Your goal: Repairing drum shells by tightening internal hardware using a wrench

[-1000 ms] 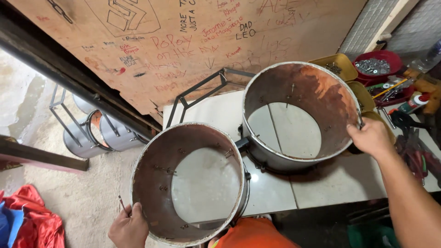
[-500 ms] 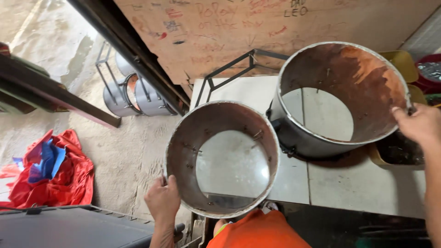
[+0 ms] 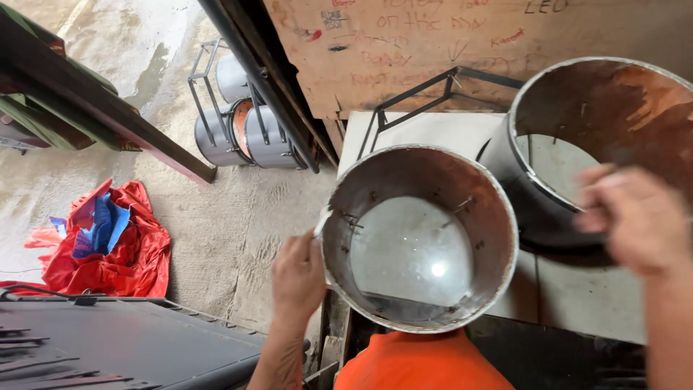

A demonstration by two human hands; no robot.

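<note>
Two open metal drum shells stand on a pale table [image 3: 577,303]. The nearer shell [image 3: 498,217] is grey inside with small screws poking through its wall. My left hand [image 3: 297,276] grips its left rim. The larger shell [image 3: 613,108] at the right is rusty brown inside. My right hand [image 3: 635,217] is blurred in front of that shell's near rim; whether it touches the rim is unclear.
A scribbled plywood board [image 3: 447,43] leans behind the table, with a black metal frame [image 3: 426,94] before it. More grey shells sit in a rack [image 3: 242,123] on the sandy floor. A red and blue cloth [image 3: 108,238] lies left. A dark panel [image 3: 108,347] is bottom left.
The view has swung left and closer. My right hand has come off the far right rim of the rusty shell and moved toward its near rim. My left hand stays on the grey shell.
</note>
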